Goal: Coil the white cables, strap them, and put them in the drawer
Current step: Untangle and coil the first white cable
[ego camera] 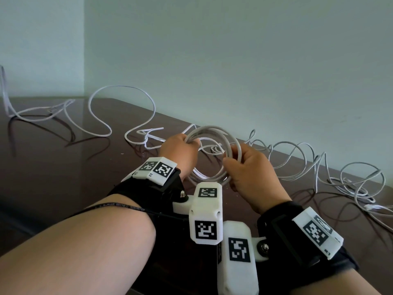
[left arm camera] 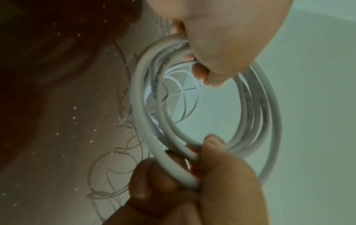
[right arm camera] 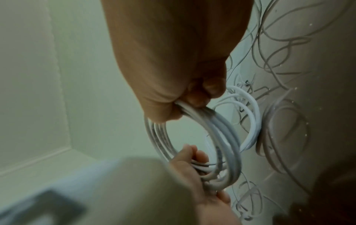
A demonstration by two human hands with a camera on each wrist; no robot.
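Observation:
A coil of white cable [ego camera: 214, 129] with several turns is held upright above the dark table between both hands. My left hand [ego camera: 187, 145] grips its upper left side in a fist. My right hand [ego camera: 234, 160] pinches the right side between thumb and fingers. In the left wrist view the left hand [left arm camera: 221, 45] curls round the top of the coil [left arm camera: 138, 94] and the right hand [left arm camera: 192, 179] pinches the bottom. In the right wrist view the right hand [right arm camera: 173, 68] clamps the bundle [right arm camera: 229, 146], and the left hand [right arm camera: 188, 167] holds its lower part. No strap or drawer is in view.
Loose white cable [ego camera: 122, 86] snakes over the left of the glossy dark table [ego camera: 53, 167] toward the coil. A tangle of looping white cable [ego camera: 293, 142] lies to the right along the pale green wall [ego camera: 234, 60].

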